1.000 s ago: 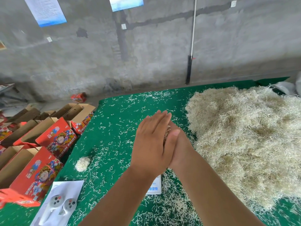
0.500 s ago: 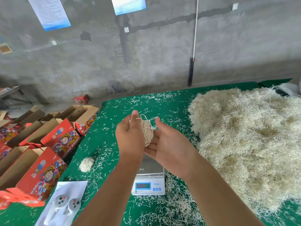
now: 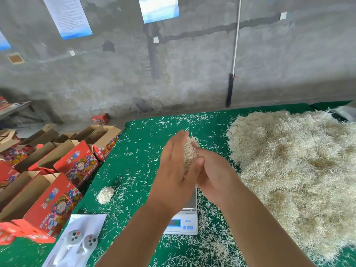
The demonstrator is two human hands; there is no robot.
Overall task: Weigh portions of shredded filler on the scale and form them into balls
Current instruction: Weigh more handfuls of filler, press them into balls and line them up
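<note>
Above the green table, my left hand (image 3: 173, 170) and my right hand (image 3: 213, 174) press a small wad of pale shredded filler (image 3: 189, 151) between their palms. The left hand's fingers are straight and lie flat against the wad. The right palm carries the wad from below, its thumb beside it. A white digital scale (image 3: 185, 223) stands under my hands, its steel platform mostly hidden by them. One finished filler ball (image 3: 105, 195) lies on the cloth to the left. A big heap of loose filler (image 3: 298, 170) covers the table's right side.
Open red printed cardboard boxes (image 3: 63, 170) stand in rows off the table's left edge. A white sheet with two grey controllers (image 3: 82, 240) lies at the front left. Loose shreds litter the green cloth (image 3: 138, 151). A grey concrete wall rises behind the table.
My hands have closed together on the wad again, after parting half a second ago with the wad showing between them. The view has tilted slightly downward.
</note>
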